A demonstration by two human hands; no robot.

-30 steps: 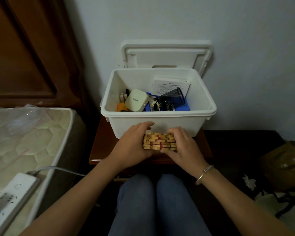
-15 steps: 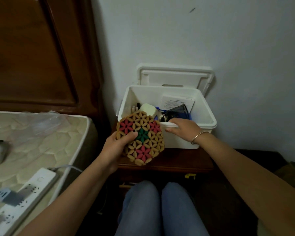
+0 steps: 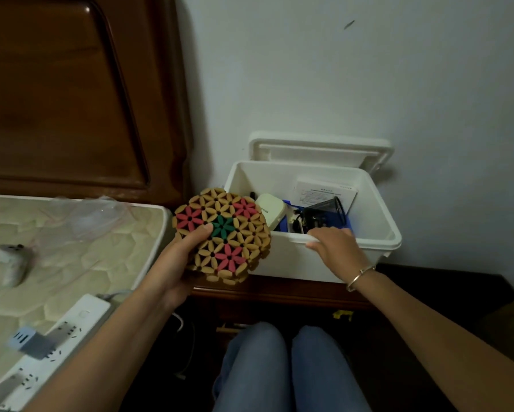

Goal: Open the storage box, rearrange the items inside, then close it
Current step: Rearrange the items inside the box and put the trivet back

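The white storage box (image 3: 294, 263) stands open on a dark wooden nightstand (image 3: 279, 291), its lid (image 3: 318, 150) propped upright behind it at 12 o'clock, against the wall. The left hand (image 3: 184, 257) holds a round beaded mat (image 3: 223, 233) of tan, pink and green flower shapes; the thumb presses on its face near the green centre and the fingers are curled behind it. The mat is outside the box, tilted toward the camera and overlapping the box's corner at 9 o'clock. The right hand (image 3: 336, 248), with a thin bracelet (image 3: 359, 276) at the wrist, grips the box's front rim at 6 o'clock, fingers hooked inside and thumb on the outer lip. Inside lie a cream device (image 3: 272, 211) at 9 o'clock, a printed leaflet (image 3: 324, 193) against the back wall at 12 o'clock, and a black mesh holder (image 3: 324, 214) near the middle. At 9 o'clock of the nightstand a mattress (image 3: 71, 248) carries a white power strip (image 3: 56, 337).
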